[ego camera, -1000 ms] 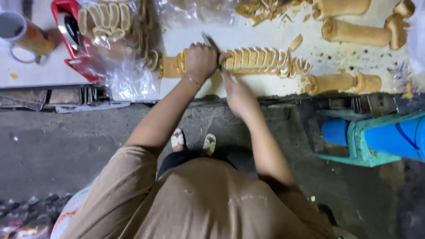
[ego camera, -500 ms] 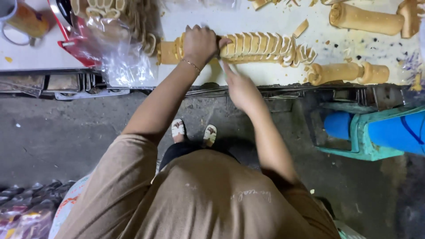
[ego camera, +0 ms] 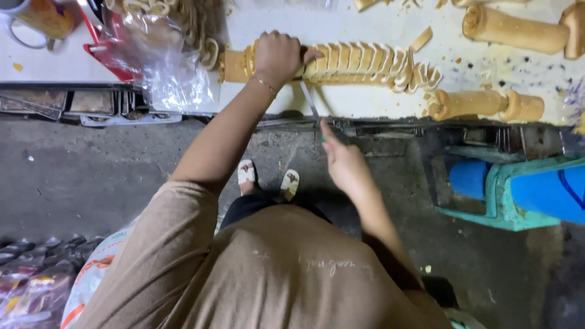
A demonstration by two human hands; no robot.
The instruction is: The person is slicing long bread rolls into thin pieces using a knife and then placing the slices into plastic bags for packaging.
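Observation:
A long tan rolled cake (ego camera: 234,64) lies on the white table (ego camera: 365,103), and its right part is cut into several slices (ego camera: 372,61) that lean on one another. My left hand (ego camera: 277,56) grips the roll from above, just left of the slices. My right hand (ego camera: 343,163) is off the table edge, above the floor, holding a thin knife (ego camera: 309,100). The blade points up toward the roll, with its tip just below my left hand.
Uncut rolls lie at the right (ego camera: 484,105) and top right (ego camera: 515,30). A clear plastic bag (ego camera: 161,61) over a red tray (ego camera: 113,58) holds slices at the left, next to a cup (ego camera: 36,18). A blue-green machine (ego camera: 518,189) stands at the right.
My right hand has pulled back from the roll toward my body, drawing the knife off the table edge. My left hand stays on the roll. The view has shifted down.

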